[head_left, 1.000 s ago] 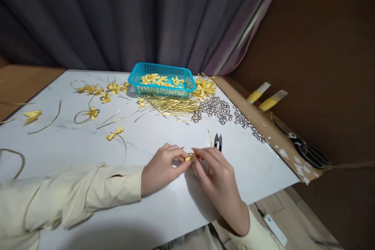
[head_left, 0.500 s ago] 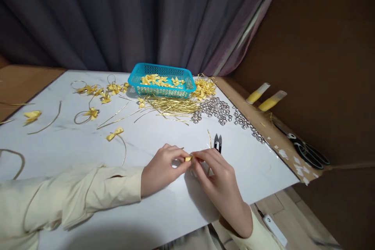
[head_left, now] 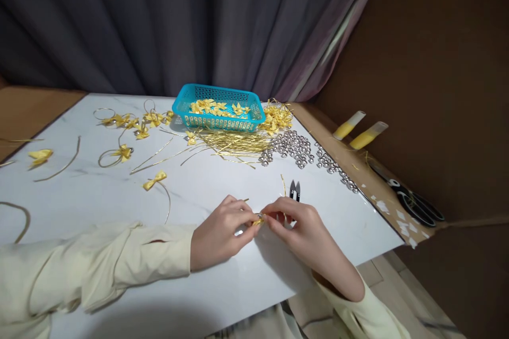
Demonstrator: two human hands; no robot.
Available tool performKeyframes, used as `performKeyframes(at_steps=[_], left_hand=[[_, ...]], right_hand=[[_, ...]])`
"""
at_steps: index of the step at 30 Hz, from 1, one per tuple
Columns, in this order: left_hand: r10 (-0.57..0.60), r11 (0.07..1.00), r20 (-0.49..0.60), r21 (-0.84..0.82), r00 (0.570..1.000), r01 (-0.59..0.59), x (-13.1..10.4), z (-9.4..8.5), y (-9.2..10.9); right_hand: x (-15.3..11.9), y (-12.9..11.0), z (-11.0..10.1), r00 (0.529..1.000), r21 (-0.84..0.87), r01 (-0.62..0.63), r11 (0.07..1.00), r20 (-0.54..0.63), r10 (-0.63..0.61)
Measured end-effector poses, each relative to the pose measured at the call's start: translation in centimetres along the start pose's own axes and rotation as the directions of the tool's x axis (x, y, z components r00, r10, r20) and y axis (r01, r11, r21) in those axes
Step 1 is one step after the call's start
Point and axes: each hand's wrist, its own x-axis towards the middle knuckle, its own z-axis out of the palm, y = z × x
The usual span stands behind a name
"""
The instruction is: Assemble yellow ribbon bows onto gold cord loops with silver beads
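Observation:
Between the fingertips of both hands is a small yellow ribbon bow, mostly covered by the fingers, with a bit of silvery metal showing at its top. My left hand pinches it from the left, and a short end of gold cord pokes out above that hand. From the right, my right hand pinches at the bow's edge with thumb and forefinger. Just behind the right hand lie black-handled thread snips, blades pointing away. Beside them is a piece of gold cord.
A blue basket of yellow bows stands at the back. Before it lie gold cords and silver rings. Bows on cord loops are at left. Scissors and two glue-like tubes rest beyond the right edge.
My right hand has turned, its wrist swinging out to the right, with the fingertips still at the bow. The bow is tilted differently and more covered. The view has shifted slightly.

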Motion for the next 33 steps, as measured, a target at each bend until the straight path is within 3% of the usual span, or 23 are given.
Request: performKeyframes(at_steps=[13,25,33], left_hand=[[0.022,1.000,0.027,0.008,0.999,-0.022,-0.1,0.1,0.0],[0.004,1.000,0.039,0.009,0.999,-0.004,-0.1,0.0,0.2],[0.006,1.000,0.042,0.011,0.999,-0.006,-0.1,-0.1,0.3]], right_hand=[[1.5,0.1,-1.5,0.970,0.054,-0.105,0.993,0.226,0.091],[1.1,0.2,-1.5,0.986,0.077,-0.077,0.994,0.156,0.064],[0.0,-0.1,-1.3,0.998,0.049,-0.029,0.998,0.049,0.027]])
